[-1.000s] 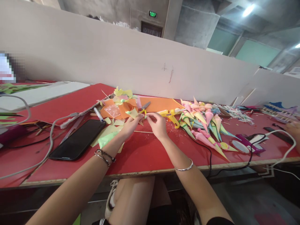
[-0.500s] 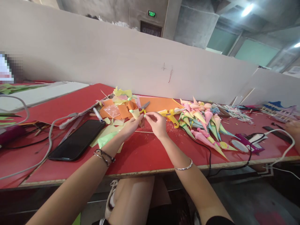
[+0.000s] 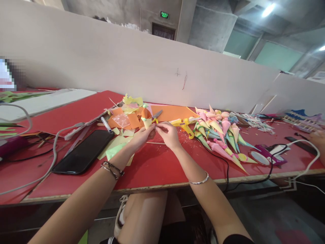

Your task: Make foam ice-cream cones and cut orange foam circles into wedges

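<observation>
My left hand (image 3: 142, 136) pinches the tip of a small yellow paper cone (image 3: 146, 119) with an orange filling and a green ball on top, held upright over the red table (image 3: 152, 166). My right hand (image 3: 169, 135) is closed in a pinch right beside it, fingertips touching the cone's lower end. Yellow-handled scissors (image 3: 155, 117) lie just behind the cone. A yellow glue gun (image 3: 185, 124) rests to the right of my right hand.
A pile of finished paper cones (image 3: 220, 134) lies at the right. Orange sheets and scraps (image 3: 127, 117) lie behind my hands. A black phone (image 3: 85, 151), cables and a marker (image 3: 106, 123) sit left. Another person's hand (image 3: 318, 139) shows at the far right.
The cone has been turned from lying tilted to standing upright, its top raised. Both hands stayed in place, fingers working at the cone's tip.
</observation>
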The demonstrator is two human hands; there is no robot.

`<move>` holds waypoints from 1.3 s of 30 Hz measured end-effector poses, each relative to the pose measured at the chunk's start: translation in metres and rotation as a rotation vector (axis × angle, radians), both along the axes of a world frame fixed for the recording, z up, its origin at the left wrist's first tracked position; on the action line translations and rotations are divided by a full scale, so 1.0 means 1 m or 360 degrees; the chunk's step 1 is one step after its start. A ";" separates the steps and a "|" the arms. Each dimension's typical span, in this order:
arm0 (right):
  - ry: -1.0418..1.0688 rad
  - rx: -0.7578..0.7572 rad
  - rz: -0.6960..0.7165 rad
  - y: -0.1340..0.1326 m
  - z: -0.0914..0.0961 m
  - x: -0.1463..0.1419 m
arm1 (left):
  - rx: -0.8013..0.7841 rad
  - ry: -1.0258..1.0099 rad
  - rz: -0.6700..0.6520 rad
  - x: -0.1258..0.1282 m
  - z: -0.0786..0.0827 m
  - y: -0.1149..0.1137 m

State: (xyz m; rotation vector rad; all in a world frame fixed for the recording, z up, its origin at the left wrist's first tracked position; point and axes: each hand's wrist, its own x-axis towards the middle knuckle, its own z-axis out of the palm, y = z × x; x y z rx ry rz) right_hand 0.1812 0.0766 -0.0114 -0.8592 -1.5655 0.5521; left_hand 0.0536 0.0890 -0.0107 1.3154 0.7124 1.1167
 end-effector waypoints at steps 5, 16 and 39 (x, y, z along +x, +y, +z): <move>0.0057 -0.0026 0.0067 0.001 -0.001 0.000 | -0.0064 -0.0055 0.0026 0.000 0.000 -0.001; 0.0144 -0.0110 0.0043 -0.003 0.004 0.000 | -0.0133 -0.0086 0.0049 0.000 0.002 -0.003; 0.0407 -0.0158 -0.0054 -0.002 0.002 0.001 | -0.0243 -0.0024 -0.0114 0.000 -0.001 0.000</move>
